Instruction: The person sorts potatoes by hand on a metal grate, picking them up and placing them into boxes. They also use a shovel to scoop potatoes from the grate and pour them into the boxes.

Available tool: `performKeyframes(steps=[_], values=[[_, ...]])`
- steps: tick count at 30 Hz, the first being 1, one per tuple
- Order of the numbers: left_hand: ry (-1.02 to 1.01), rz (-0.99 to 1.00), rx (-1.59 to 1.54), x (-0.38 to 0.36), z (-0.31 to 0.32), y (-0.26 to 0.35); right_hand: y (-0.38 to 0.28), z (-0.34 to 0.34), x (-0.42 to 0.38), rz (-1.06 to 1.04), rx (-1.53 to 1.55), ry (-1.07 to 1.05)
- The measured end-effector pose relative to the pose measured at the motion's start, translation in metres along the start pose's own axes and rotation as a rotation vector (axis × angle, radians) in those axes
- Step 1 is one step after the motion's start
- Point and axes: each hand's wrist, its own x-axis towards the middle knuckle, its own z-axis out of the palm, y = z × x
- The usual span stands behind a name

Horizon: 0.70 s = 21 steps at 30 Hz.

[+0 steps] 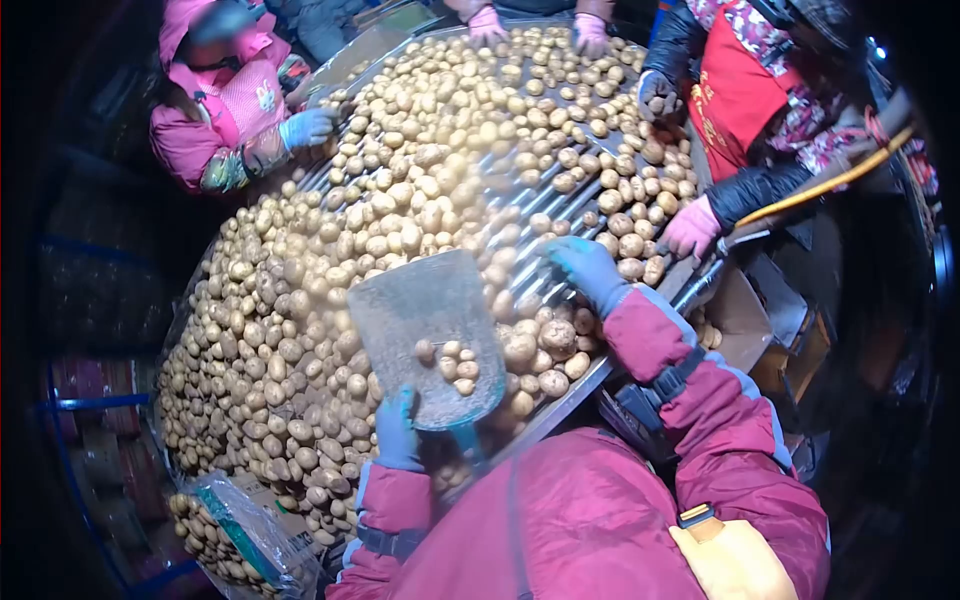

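This looks like a produce-sorting shed or packing plant: potatoes (270, 340) lie heaped across a bed of metal rollers (550, 200). Several people (250, 95) in work gloves (308, 129) stand around it, one in a red apron (735, 100), and cardboard boxes (738, 315) sit near its edge.

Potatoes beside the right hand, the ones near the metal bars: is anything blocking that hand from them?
Nothing visible does. The right hand is over the metal bars, with potatoes right beside it. The shovel lies toward the left, not between.
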Motion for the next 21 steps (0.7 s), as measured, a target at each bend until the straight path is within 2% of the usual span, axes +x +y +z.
performKeyframes(steps=[1, 2, 3, 5, 8, 11, 12, 14, 15, 16, 17, 19, 21], values=[[0.044, 0.026, -0.020, 0.002, -0.007, -0.001, 0.009, 0.009, 0.022, -0.113, -0.226, -0.013], [0.071, 0.029, -0.047, 0.000, -0.009, 0.001, 0.029, 0.018, 0.046, -0.220, -0.289, 0.014], [0.096, 0.028, -0.073, -0.006, -0.010, 0.011, 0.013, 0.038, 0.052, -0.170, -0.451, -0.015], [0.146, 0.034, -0.104, -0.010, -0.012, 0.021, 0.002, 0.075, 0.068, -0.116, -0.583, -0.147], [0.206, 0.045, -0.105, -0.016, -0.013, 0.027, 0.029, 0.108, 0.103, -0.410, -0.933, -0.281], [0.195, 0.036, -0.113, -0.016, -0.008, 0.026, 0.033, 0.092, 0.093, -0.518, -0.941, -0.260], [0.180, 0.023, -0.136, -0.013, -0.007, 0.026, 0.010, 0.082, 0.095, -0.237, -0.986, -0.433], [0.168, 0.005, -0.159, -0.014, -0.007, 0.025, 0.011, 0.048, 0.094, -0.252, -1.052, -0.262], [0.164, 0.006, -0.163, -0.013, -0.006, 0.026, 0.032, 0.013, 0.100, -0.361, -1.077, -0.200], [0.161, 0.012, -0.172, -0.011, -0.001, 0.026, 0.019, -0.003, 0.096, -0.364, -1.113, -0.167], [0.160, 0.013, -0.203, -0.010, 0.005, 0.029, 0.004, -0.016, 0.108, -0.142, -1.160, -0.143], [0.154, -0.001, -0.245, -0.016, 0.014, 0.035, -0.017, -0.017, 0.113, -0.009, -1.162, -0.065], [0.136, -0.008, -0.221, -0.010, 0.011, 0.030, -0.025, 0.007, 0.148, -0.267, -1.177, -0.055]])
